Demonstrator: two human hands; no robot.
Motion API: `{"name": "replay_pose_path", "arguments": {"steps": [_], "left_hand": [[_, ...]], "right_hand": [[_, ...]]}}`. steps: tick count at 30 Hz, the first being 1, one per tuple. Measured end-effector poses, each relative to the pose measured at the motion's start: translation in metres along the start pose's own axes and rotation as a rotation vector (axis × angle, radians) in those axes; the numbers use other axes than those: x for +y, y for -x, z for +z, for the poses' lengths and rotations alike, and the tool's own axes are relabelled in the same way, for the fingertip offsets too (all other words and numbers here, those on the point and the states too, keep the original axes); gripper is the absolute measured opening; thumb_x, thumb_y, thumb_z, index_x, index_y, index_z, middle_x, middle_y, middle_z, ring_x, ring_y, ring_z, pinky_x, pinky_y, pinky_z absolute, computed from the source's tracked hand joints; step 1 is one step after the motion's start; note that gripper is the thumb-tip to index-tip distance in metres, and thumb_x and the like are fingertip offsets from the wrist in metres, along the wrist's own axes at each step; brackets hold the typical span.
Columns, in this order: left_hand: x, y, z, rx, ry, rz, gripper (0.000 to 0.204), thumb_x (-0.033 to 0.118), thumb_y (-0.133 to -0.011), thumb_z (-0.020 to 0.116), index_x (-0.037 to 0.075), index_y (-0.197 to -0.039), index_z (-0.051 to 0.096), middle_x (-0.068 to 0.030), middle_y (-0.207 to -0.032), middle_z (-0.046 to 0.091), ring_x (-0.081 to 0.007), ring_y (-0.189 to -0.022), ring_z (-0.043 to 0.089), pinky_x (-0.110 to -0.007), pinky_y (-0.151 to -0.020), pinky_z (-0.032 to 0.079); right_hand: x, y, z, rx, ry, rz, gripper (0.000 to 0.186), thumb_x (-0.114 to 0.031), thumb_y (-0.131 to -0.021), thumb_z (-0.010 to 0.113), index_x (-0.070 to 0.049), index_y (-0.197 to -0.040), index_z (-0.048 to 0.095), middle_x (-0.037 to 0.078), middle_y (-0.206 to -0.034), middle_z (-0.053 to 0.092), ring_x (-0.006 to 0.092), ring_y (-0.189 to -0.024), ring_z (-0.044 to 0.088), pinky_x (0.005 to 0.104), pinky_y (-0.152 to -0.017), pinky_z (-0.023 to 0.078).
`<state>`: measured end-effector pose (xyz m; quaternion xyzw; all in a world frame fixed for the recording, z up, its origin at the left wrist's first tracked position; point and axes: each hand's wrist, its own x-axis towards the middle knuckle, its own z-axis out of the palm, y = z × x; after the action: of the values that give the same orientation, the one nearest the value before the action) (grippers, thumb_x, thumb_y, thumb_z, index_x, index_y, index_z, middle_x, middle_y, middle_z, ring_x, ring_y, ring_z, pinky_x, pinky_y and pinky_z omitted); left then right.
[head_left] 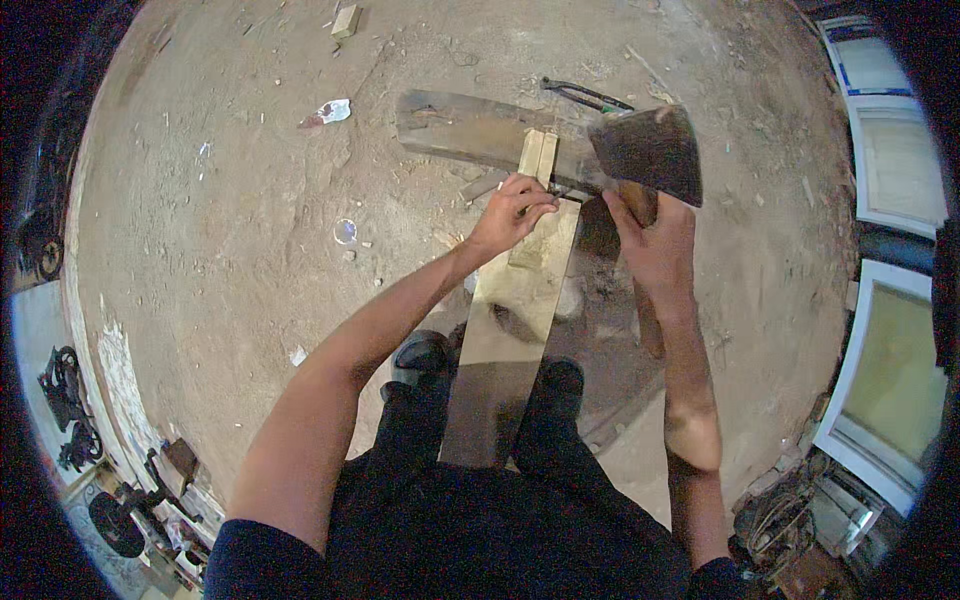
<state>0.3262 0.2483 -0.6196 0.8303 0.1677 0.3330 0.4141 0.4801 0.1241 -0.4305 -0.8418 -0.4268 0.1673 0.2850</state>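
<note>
My left hand (515,210) is closed in a pinch on a thin dark metal rod (570,197), lying across a narrow pale wood strip (540,150). My right hand (655,250) grips the wooden handle of an axe, whose broad dark head (645,150) is raised just right of the rod. Under the strip, a long pale board (490,395) runs down between my feet. Its far end is near a weathered plank (460,120) lying crosswise. The rod’s far end is partly hidden near the right hand.
A dark long-handled tool (570,92) lies beyond the plank on the dirt-strewn floor (250,250), with a wood block (346,22) farther off. White-framed panes (880,370) line the right edge. Dark wheeled objects and clutter (70,410) line the left edge.
</note>
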Motion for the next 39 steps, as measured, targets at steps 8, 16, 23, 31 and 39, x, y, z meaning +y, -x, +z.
{"name": "replay_pose_path", "arguments": {"steps": [8, 16, 23, 31, 39], "left_hand": [[0.007, -0.005, 0.003, 0.006, 0.041, -0.022, 0.011, 0.017, -0.092, 0.073, 0.008, -0.098, 0.076, -0.0069, -0.095, 0.068, -0.0279, -0.096, 0.062, -0.041, -0.087, 0.049], [0.004, -0.006, 0.003, -0.015, 0.035, 0.015, 0.010, 0.016, -0.092, 0.073, 0.008, -0.097, 0.076, -0.0072, -0.094, 0.068, -0.0281, -0.096, 0.061, -0.041, -0.088, 0.049], [0.000, 0.000, 0.002, -0.041, 0.050, -0.053, 0.011, 0.017, -0.093, 0.072, 0.008, -0.098, 0.076, -0.0075, -0.096, 0.067, -0.0286, -0.100, 0.059, -0.041, -0.088, 0.048], [0.017, -0.006, -0.004, 0.144, 0.052, -0.031, 0.033, 0.018, -0.110, 0.038, -0.002, -0.123, 0.061, -0.0172, -0.100, 0.062, -0.0352, -0.099, 0.059, -0.042, -0.093, 0.045], [0.008, -0.002, 0.001, 0.306, 0.085, -0.388, 0.029, 0.012, -0.110, 0.037, 0.000, -0.125, 0.058, -0.0171, -0.108, 0.059, -0.0289, -0.098, 0.061, -0.038, -0.089, 0.051]], "right_hand": [[0.035, 0.005, 0.031, -0.133, 0.161, 0.068, 0.030, -0.020, -0.084, 0.078, -0.001, -0.107, 0.074, 0.022, -0.094, 0.074, 0.0341, -0.089, 0.074, 0.0411, -0.078, 0.056], [0.019, 0.006, 0.013, 0.008, 0.087, -0.008, 0.025, -0.015, -0.084, 0.077, 0.001, -0.103, 0.074, 0.018, -0.089, 0.073, 0.0299, -0.082, 0.072, 0.0401, -0.076, 0.055], [0.016, -0.003, 0.015, -0.115, 0.139, 0.108, 0.029, -0.020, -0.082, 0.080, 0.003, -0.099, 0.072, 0.023, -0.092, 0.073, 0.0367, -0.086, 0.073, 0.0437, -0.075, 0.055], [0.026, 0.004, 0.022, -0.100, 0.205, 0.075, 0.030, -0.020, -0.085, 0.078, 0.005, -0.100, 0.070, 0.022, -0.089, 0.071, 0.0362, -0.086, 0.071, 0.0434, -0.078, 0.055], [-0.013, 0.015, -0.006, 0.004, -0.111, 0.023, 0.031, -0.022, -0.087, 0.081, 0.005, -0.099, 0.069, 0.020, -0.089, 0.073, 0.0291, -0.081, 0.072, 0.0407, -0.072, 0.054]]}}
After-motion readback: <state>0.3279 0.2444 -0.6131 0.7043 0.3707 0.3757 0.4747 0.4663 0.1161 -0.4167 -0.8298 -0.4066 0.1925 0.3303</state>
